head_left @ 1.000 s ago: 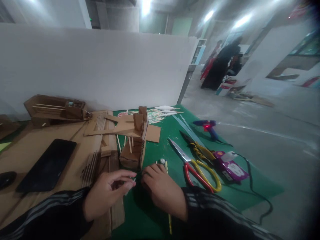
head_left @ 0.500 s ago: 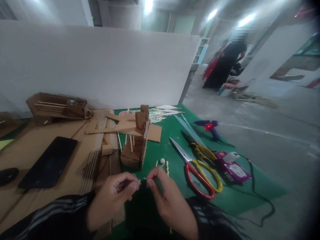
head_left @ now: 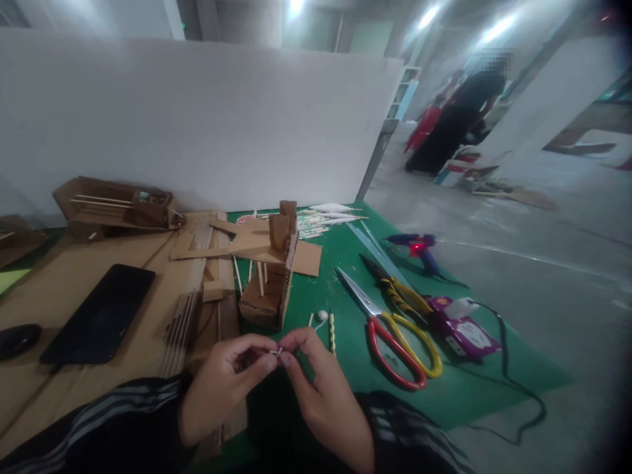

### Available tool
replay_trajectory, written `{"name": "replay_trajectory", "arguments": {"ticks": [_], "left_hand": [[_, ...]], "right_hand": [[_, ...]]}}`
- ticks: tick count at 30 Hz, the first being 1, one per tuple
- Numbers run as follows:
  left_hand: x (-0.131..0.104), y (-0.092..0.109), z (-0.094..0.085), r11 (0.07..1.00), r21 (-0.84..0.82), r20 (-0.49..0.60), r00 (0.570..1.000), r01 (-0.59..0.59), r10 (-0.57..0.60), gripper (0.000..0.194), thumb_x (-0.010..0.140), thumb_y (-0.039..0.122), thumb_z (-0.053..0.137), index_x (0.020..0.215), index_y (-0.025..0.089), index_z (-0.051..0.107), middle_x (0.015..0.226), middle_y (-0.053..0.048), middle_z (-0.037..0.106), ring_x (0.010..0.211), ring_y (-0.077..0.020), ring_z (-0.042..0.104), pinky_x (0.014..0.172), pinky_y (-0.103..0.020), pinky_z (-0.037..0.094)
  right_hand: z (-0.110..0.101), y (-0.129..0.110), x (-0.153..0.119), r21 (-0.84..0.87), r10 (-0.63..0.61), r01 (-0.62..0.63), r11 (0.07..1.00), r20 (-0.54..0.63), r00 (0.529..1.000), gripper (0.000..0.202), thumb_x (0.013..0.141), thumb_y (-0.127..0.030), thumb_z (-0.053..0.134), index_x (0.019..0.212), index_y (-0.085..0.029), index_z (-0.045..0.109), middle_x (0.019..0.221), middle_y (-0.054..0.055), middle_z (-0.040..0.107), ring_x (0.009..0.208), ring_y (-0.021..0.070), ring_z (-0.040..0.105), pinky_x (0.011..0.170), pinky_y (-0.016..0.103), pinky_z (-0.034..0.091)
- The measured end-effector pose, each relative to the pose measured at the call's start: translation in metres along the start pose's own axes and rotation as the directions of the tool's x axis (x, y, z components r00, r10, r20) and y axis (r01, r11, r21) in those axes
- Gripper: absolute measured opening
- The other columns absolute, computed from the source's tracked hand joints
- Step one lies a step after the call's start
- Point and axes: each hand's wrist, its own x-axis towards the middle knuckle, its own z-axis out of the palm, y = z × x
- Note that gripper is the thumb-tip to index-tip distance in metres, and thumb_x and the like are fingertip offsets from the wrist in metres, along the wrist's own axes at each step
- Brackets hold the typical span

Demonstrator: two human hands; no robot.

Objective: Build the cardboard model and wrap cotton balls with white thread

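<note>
Above the near edge of the green table, my left hand (head_left: pixel 220 385) and my right hand (head_left: pixel 323 398) meet fingertip to fingertip. Both are closed in a pinch on a thin white string (head_left: pixel 278 352), whose short ends poke out between the fingers. Just beyond my right hand lies a small white ball (head_left: pixel 322 316) with a strand trailing toward the fingers. Beside it is a yellow-and-white patterned pencil (head_left: pixel 332 332). A cardboard model (head_left: pixel 264 303) with wooden sticks stands just past my hands.
Right of my hands lie red-and-yellow scissors (head_left: pixel 380 322), pliers (head_left: pixel 395 286), a glue gun (head_left: pixel 419 247) with a red light and a purple power strip (head_left: pixel 459 329). At left are a black phone (head_left: pixel 101 316), cardboard sheets and another cardboard model (head_left: pixel 118 207). A person (head_left: pixel 459 118) stands in the background.
My hands have come together; the right one moved left until its fingertips met those of the left. The string ends, apart before, now cross between them.
</note>
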Motion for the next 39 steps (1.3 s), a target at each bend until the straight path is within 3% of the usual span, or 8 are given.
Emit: {"name": "replay_trajectory", "arguments": {"ticks": [4,9,15,19,23,29,34,39], "left_hand": [[0.002,0.004,-0.001,0.995,0.098,-0.024,1.0,-0.012,0.015,0.022,0.085,0.037,0.064,0.088,0.018,0.073,0.078,-0.003,0.073,0.07,-0.0162,0.063,0.063,-0.022,0.048],[0.003,0.006,-0.002,0.987,0.16,-0.004,1.0,-0.021,0.022,0.023,0.088,0.038,0.06,0.087,0.018,0.072,0.08,-0.004,0.074,0.075,-0.018,0.065,0.069,-0.024,0.049],[-0.002,0.0,0.002,0.937,0.344,-0.057,0.994,-0.066,0.091,0.023,0.09,0.037,0.057,0.086,0.02,0.07,0.073,-0.001,0.069,0.063,-0.0146,0.06,0.059,-0.023,0.045],[-0.007,0.0,0.004,0.798,0.538,-0.076,0.928,-0.271,0.366,0.012,0.09,0.025,0.059,0.084,0.021,0.068,0.071,0.002,0.068,0.057,-0.012,0.057,0.055,-0.023,0.041],[-0.008,0.002,0.004,0.702,0.55,-0.013,0.835,-0.453,0.55,0.008,0.089,0.015,0.061,0.089,0.022,0.065,0.079,0.001,0.071,0.071,-0.013,0.063,0.066,-0.023,0.046],[-0.005,0.002,0.003,0.644,0.577,0.019,0.797,-0.501,0.603,0.008,0.088,0.013,0.064,0.09,0.021,0.063,0.076,0.002,0.07,0.069,-0.0132,0.062,0.065,-0.024,0.046],[-0.004,0.005,0.0,0.524,0.64,0.096,0.735,-0.562,0.671,0.01,0.09,0.01,0.06,0.09,0.02,0.063,0.081,0.0,0.071,0.074,-0.0144,0.061,0.071,-0.026,0.047],[-0.006,0.006,0.002,0.517,0.682,0.067,0.747,-0.518,0.661,0.013,0.086,0.008,0.06,0.081,0.02,0.062,0.085,-0.002,0.07,0.079,-0.0154,0.062,0.073,-0.027,0.046]], "right_hand": [[0.0,0.0,0.0,-0.025,-0.003,0.003,1.0,0.024,1.0,0.01,0.096,-0.019,0.045,0.1,-0.021,0.053,0.095,0.004,0.061,0.09,0.0184,0.059,0.081,0.031,0.046],[-0.001,0.0,-0.002,-0.013,-0.012,0.012,1.0,0.048,0.999,0.017,0.096,-0.02,0.046,0.111,-0.022,0.054,0.1,0.004,0.062,0.095,0.0186,0.059,0.085,0.031,0.046],[0.0,-0.002,0.0,-0.037,0.025,-0.025,0.999,0.008,1.0,0.012,0.096,-0.025,0.048,0.092,-0.019,0.058,0.09,0.004,0.063,0.088,0.0183,0.059,0.078,0.028,0.044],[0.0,-0.004,0.003,0.062,0.073,-0.075,0.995,0.019,0.997,0.015,0.097,-0.026,0.048,0.087,-0.019,0.056,0.08,0.001,0.06,0.076,0.0147,0.056,0.07,0.024,0.043],[0.0,-0.006,0.004,0.194,0.111,-0.117,0.974,0.039,0.993,0.018,0.097,-0.029,0.049,0.085,-0.019,0.057,0.073,-0.002,0.056,0.07,0.0123,0.053,0.068,0.021,0.042],[0.0,-0.007,0.003,0.245,0.161,-0.169,0.955,0.056,0.985,0.021,0.098,-0.03,0.05,0.084,-0.018,0.06,0.07,-0.003,0.056,0.068,0.0119,0.053,0.066,0.021,0.041],[-0.001,-0.008,0.004,0.233,0.18,-0.194,0.953,0.083,0.98,0.026,0.098,-0.031,0.048,0.078,-0.018,0.057,0.068,-0.003,0.056,0.067,0.0121,0.052,0.065,0.022,0.041],[-0.002,-0.009,0.003,0.138,0.158,-0.172,0.975,0.107,0.982,0.023,0.098,-0.029,0.046,0.08,-0.019,0.057,0.069,-0.003,0.056,0.067,0.0122,0.053,0.065,0.023,0.04]]}}
